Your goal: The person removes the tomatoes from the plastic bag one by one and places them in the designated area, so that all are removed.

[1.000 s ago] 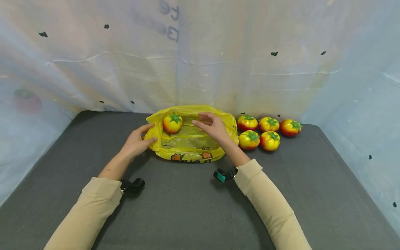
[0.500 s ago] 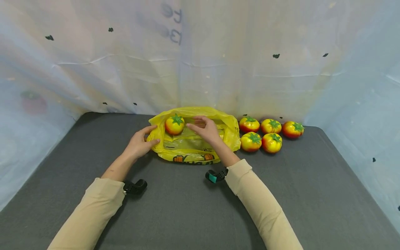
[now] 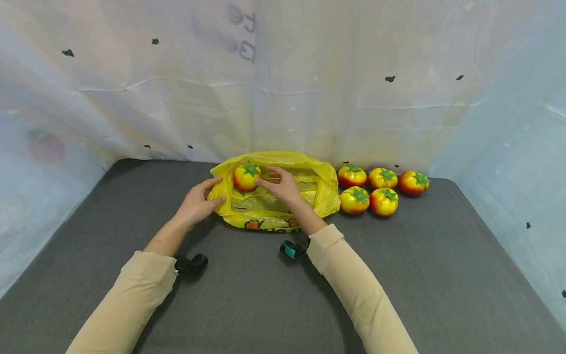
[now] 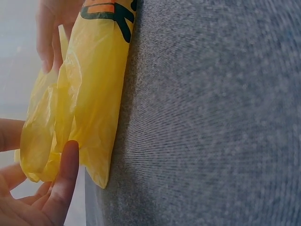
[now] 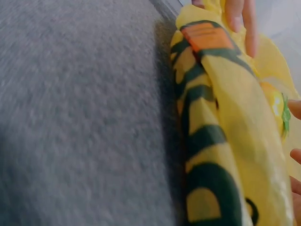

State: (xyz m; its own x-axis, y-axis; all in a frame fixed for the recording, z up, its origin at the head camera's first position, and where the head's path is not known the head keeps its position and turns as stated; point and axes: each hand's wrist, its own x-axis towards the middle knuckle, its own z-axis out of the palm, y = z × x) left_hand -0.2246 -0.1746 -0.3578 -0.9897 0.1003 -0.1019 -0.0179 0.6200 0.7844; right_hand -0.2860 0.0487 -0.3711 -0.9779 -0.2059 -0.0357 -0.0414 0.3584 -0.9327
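A yellow plastic bag (image 3: 329,189) with dark and orange print lies on the dark table, its mouth spread open upward. Inside its left part sits a red-yellow tomato (image 3: 246,178) with a green leafy top. My left hand (image 3: 195,202) holds the bag's left end, thumb in front and fingers behind, as the left wrist view shows. Over the bag's mouth, my right hand (image 3: 283,189) has its thumb and fingers parted, fingertips right at the tomato's right side. In the right wrist view the tomato (image 5: 275,106) shows partly behind the bag wall, the fingertips (image 5: 295,108) beside it.
Several similar tomatoes (image 3: 383,201) stand in two rows just right of the bag. Whitish sheeting (image 3: 283,98) hangs behind and along both sides of the grey table (image 3: 247,295). Each wrist wears a black strap device (image 3: 191,265).
My right hand has moved left across the bag's mouth, up to the tomato. The left hand has stayed at the bag's left end, and the view has shifted slightly.
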